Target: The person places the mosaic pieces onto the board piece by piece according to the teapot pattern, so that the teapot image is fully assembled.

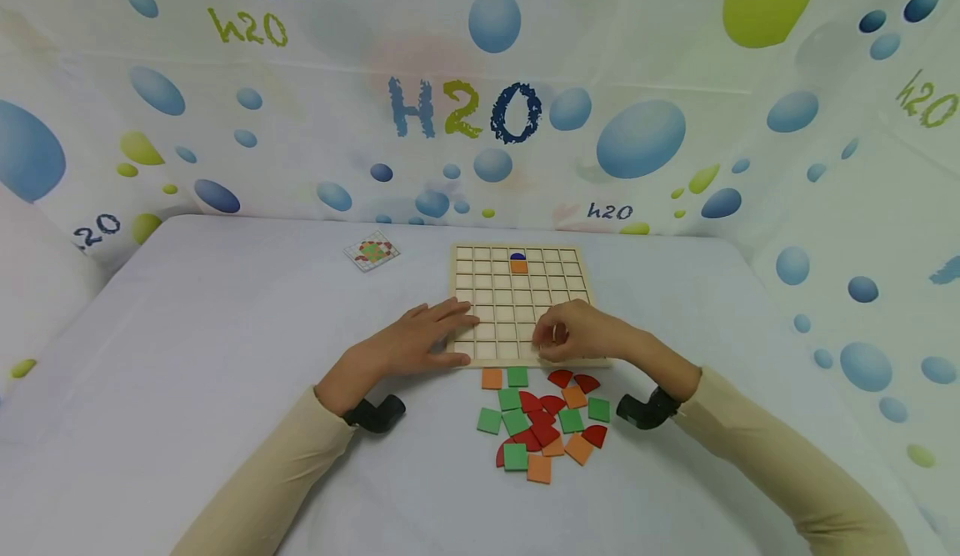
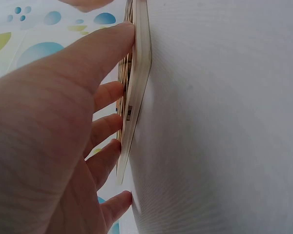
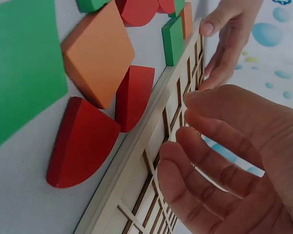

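A wooden grid board (image 1: 483,283) lies on the white-covered table. On one of its upper rows sit an orange square tile (image 1: 519,267) and a dark blue rounded piece (image 1: 517,257). My left hand (image 1: 420,339) rests on the board's left edge with fingers spread; the thumb (image 2: 115,41) touches the near corner of the frame. Over the lower right cells hovers my right hand (image 1: 588,331). Its fingers (image 3: 173,183) are loosely bent, thumb close to the index finger, and nothing shows between them.
In front of the board lie loose pieces: green squares (image 1: 515,457), orange squares (image 1: 539,468) and red quarter-circles (image 1: 595,435), some overlapping. A small pattern card (image 1: 372,251) lies at the back left. Behind the table hangs a printed cloth (image 1: 337,122).
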{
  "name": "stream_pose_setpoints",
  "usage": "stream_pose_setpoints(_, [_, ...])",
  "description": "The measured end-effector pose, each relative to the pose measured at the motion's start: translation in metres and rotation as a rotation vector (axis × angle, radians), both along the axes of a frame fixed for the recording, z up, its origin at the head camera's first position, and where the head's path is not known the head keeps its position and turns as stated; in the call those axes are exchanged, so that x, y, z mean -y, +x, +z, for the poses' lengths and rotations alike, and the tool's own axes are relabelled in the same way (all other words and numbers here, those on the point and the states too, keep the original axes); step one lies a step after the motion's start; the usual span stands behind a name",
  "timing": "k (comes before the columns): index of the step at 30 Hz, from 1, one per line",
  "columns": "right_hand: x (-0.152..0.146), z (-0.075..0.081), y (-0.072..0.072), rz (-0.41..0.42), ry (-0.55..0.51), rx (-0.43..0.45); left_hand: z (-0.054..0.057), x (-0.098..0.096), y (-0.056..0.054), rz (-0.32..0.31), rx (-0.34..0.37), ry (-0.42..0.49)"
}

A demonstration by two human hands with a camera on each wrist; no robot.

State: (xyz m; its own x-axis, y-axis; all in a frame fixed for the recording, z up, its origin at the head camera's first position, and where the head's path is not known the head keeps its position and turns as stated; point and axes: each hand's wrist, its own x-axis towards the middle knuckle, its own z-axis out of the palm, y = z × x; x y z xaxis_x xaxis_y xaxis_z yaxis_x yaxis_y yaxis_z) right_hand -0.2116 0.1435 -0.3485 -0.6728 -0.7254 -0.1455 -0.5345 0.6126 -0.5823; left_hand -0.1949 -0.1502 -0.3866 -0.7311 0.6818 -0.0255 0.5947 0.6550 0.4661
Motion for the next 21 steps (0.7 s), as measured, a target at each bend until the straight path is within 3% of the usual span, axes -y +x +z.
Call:
stream_pose_setpoints(7, [-0.005, 0.000, 0.003, 0.053, 0.016, 0.032, 0.000, 0.001, 0.001, 0.001, 0.000, 0.007])
stream_pose_setpoints(14, [-0.013, 0.000, 0.005, 0.203, 0.001, 0.150, 0.001, 0.000, 0.001, -0.003, -0.004, 0.013])
stream_pose_setpoints(21, [-0.019, 0.000, 0.005, 0.239, 0.049, 0.164, 0.000, 0.000, 0.002, -0.002, -0.005, 0.018])
